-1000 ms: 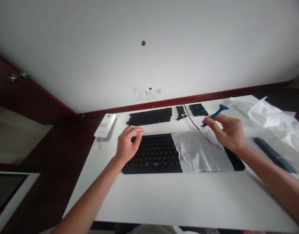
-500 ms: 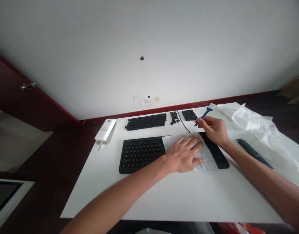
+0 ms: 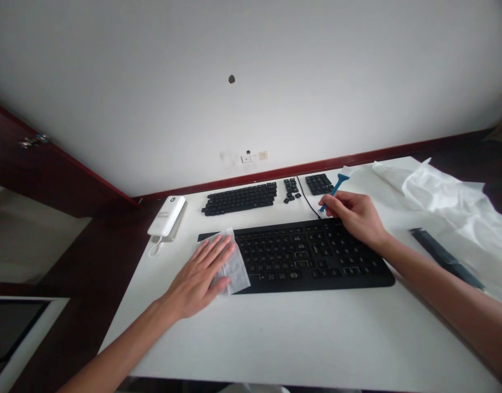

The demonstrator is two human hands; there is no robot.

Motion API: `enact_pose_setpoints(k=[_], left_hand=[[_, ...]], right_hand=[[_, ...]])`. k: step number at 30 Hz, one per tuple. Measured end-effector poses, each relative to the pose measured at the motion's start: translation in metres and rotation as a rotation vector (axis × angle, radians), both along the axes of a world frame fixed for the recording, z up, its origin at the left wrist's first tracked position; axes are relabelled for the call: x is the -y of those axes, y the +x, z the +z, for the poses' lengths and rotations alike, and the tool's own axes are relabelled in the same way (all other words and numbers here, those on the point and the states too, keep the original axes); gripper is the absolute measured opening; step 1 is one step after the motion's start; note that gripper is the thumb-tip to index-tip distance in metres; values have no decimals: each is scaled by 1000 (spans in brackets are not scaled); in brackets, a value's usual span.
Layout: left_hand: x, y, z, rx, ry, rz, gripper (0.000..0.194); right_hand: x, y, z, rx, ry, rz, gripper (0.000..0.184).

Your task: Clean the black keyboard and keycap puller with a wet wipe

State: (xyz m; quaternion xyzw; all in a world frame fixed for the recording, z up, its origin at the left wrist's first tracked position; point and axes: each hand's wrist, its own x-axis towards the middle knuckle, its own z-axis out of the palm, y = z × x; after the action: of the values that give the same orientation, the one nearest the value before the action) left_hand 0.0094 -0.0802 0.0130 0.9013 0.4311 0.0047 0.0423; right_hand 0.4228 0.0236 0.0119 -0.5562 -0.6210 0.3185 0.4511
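A black keyboard base (image 3: 300,262) with its keycaps off lies across the white table. My left hand (image 3: 204,273) rests flat with fingers stretched out on a thin white wipe (image 3: 237,270), which covers the left end of the base. My right hand (image 3: 357,215) pinches a small blue brush (image 3: 336,184) above the base's upper right edge. The brush's splayed tip points down and left, its wide end up. Loose black keycaps lie behind the base in a large group (image 3: 240,198), a small middle group (image 3: 291,188) and a right group (image 3: 317,184).
A white power bank (image 3: 167,215) with a short cable lies at the left. A thin black cable (image 3: 306,196) runs back from the keyboard base. At the right are crumpled white sheeting (image 3: 443,191) and a dark flat strip (image 3: 445,257). The wall (image 3: 251,65) stands behind the table.
My left hand and the wipe have slid left, from the right part of the keyboard base to its left end. My right hand still holds the brush near the same place.
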Motion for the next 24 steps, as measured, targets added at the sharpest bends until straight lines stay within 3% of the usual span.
enact_pose_setpoints(k=[2, 5, 13, 16, 18, 20, 24], left_hand=[[-3, 2, 0, -9, -5, -16, 75], [-11, 35, 0, 11, -14, -71, 74], [-36, 199, -5, 137, -17, -248, 71], [-41, 241, -7, 165, 46, -257, 72], [-42, 250, -8, 173, 64, -260, 72], [-42, 241, -7, 177, 54, -262, 71], [-36, 180, -3, 134, -8, -224, 69]], right_hand=[[-2, -1, 0, -37, -9, -12, 49], [-4, -2, -2, -83, -22, -23, 48], [-6, -1, -7, -142, -15, -18, 46], [-6, 1, -7, -168, -42, -35, 43], [-6, 3, -6, -179, -54, -47, 42], [-7, 5, -7, -186, -48, -39, 41], [-8, 7, -8, -176, -32, -2, 43]])
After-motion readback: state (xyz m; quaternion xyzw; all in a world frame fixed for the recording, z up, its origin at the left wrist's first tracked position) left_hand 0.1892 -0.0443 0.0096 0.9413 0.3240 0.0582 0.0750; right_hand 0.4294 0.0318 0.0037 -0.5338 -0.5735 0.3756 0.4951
